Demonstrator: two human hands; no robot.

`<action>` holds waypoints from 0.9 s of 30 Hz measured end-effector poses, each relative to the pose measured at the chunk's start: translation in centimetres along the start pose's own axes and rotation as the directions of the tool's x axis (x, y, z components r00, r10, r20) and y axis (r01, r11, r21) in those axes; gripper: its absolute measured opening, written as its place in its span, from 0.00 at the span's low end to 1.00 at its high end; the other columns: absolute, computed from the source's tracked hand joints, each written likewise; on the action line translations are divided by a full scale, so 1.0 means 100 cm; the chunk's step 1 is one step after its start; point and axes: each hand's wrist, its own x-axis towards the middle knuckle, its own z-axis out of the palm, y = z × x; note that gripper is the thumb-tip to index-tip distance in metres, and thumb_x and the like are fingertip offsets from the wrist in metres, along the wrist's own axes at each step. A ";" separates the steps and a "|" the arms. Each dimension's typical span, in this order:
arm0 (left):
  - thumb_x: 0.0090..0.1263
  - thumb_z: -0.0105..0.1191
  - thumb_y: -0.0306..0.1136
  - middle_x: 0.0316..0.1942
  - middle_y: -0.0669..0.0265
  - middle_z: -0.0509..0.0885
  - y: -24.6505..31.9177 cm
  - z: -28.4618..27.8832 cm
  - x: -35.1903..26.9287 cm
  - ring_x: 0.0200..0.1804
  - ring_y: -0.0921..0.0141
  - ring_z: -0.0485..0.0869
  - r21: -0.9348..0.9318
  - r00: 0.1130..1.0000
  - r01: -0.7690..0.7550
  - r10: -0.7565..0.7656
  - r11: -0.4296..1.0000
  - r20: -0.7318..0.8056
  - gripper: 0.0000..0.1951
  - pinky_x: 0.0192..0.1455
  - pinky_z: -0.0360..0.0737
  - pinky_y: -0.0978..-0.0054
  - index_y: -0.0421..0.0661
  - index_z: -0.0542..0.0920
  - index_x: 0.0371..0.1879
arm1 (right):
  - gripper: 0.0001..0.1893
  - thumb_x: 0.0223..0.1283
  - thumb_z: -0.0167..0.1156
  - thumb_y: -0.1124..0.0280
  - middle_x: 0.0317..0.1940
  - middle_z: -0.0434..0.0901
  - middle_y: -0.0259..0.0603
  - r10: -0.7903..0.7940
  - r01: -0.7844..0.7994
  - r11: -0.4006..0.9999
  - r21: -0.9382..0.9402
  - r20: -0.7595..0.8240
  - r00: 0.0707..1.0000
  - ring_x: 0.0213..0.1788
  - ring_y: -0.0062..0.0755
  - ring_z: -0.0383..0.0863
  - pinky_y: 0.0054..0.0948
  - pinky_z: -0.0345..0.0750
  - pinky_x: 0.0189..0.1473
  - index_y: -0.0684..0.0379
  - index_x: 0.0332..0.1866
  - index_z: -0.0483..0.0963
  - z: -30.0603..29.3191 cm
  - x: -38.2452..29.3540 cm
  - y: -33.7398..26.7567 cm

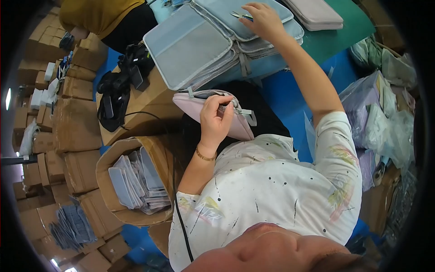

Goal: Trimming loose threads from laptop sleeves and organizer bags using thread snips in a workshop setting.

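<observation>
My left hand (pixel 216 117) pinches the zipper edge of a pink zippered pouch (pixel 193 106), which rests over my lap. A pale pull tab (pixel 249 116) hangs at the pouch's right end, and its top gapes a little. My right hand (pixel 264 21) is stretched out over the table, its fingers around small thread snips (pixel 242 15). Beneath them lies a stack of light blue pouches (pixel 268 25). Just left of it sits another stack of grey-blue pouches (pixel 193 47) with pale piping.
Pink pouches (pixel 314 13) are stacked on the green tabletop (pixel 350 30). At left, black straps with devices (pixel 125 81) lie on a cardboard box. An open carton (pixel 136 217) below holds several pouches. Plastic-wrapped bundles (pixel 367 108) stand at right. Another person (pixel 102 17) is at upper left.
</observation>
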 end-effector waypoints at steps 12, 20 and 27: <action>0.55 0.58 0.23 0.33 0.62 0.80 -0.008 0.008 -0.003 0.36 0.63 0.77 0.002 0.995 -0.058 0.058 0.998 -0.087 0.08 0.41 0.74 0.70 0.42 0.77 0.35 | 0.11 0.65 0.49 0.68 0.32 0.79 0.40 0.183 -0.312 0.767 0.560 0.274 0.944 0.34 0.34 0.80 0.30 0.76 0.37 0.60 0.46 0.74 -0.002 -0.040 -0.005; 0.53 0.58 0.22 0.31 0.62 0.79 -0.017 0.014 -0.005 0.37 0.61 0.77 0.083 0.954 -0.202 0.215 0.976 -0.207 0.09 0.42 0.75 0.68 0.44 0.75 0.33 | 0.26 0.54 0.66 0.75 0.49 0.73 0.35 0.023 -0.607 0.143 0.781 0.611 0.791 0.51 0.19 0.70 0.21 0.68 0.55 0.67 0.58 0.67 -0.035 -0.179 -0.055; 0.52 0.58 0.22 0.31 0.63 0.79 -0.016 0.017 -0.005 0.37 0.60 0.77 0.076 0.951 -0.210 0.221 0.975 -0.216 0.10 0.42 0.75 0.67 0.44 0.76 0.33 | 0.24 0.52 0.64 0.72 0.31 0.76 0.41 -0.005 -0.306 0.699 0.646 0.433 0.902 0.30 0.30 0.75 0.24 0.72 0.31 0.60 0.57 0.71 -0.054 -0.183 -0.088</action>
